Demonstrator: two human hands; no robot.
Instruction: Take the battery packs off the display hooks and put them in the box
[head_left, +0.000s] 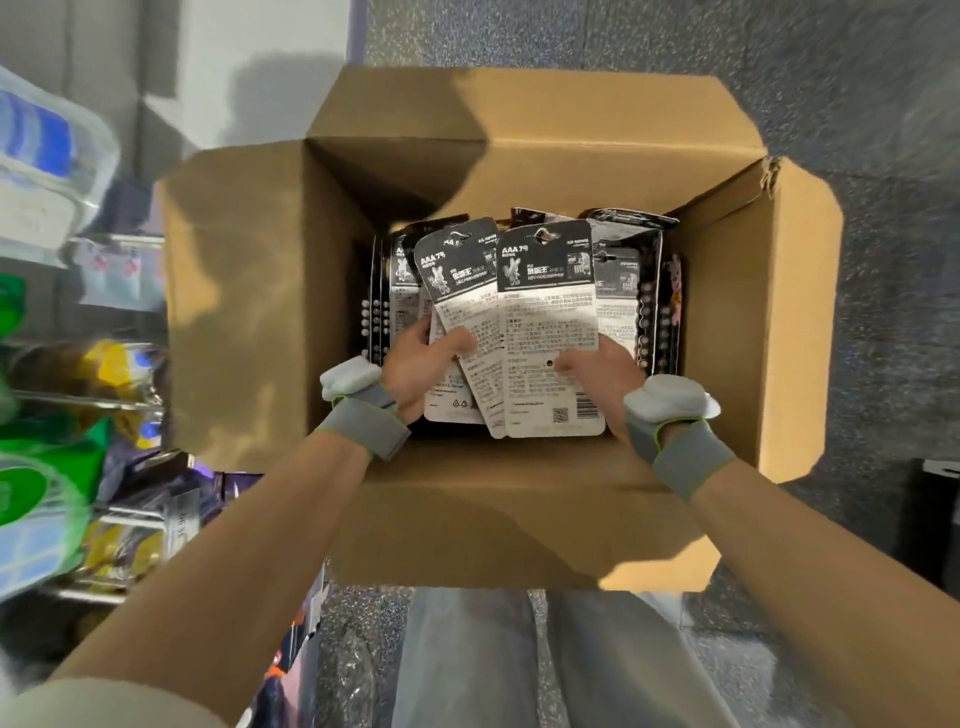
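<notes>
- Several battery packs (545, 322) are fanned out, printed backs up, just above the open mouth of the box (244, 312), which sits on the floor (857, 130) in front of the person's legs.
- The left hand (415, 364) grips the left side of the fan, with the thumb curled across the card and the fingers underneath.
- The right hand (597, 379) pinches the lower right part of the front pack, thumb on top.
- Inside the box, the stored packs (623, 306) stand on edge along both sides, and more lie under the fan.
- From where I stand, the fan looks too loose to drop as it is. It would be better to slide the cards together into one square stack first, using both thumbs.
- The middle of the box looks like the freest spot, so I'd lower the stack there, flat or bottom edge first.
- The hang tabs at the far end could snag on the upright rows, so keep them clear of those.
- I'd let go only once the stack is resting on what lies below, so that nothing slides off sideways.
- The shelves (104, 395) on the left are blurred, and I cannot tell how many packs are left on the hooks.
</notes>
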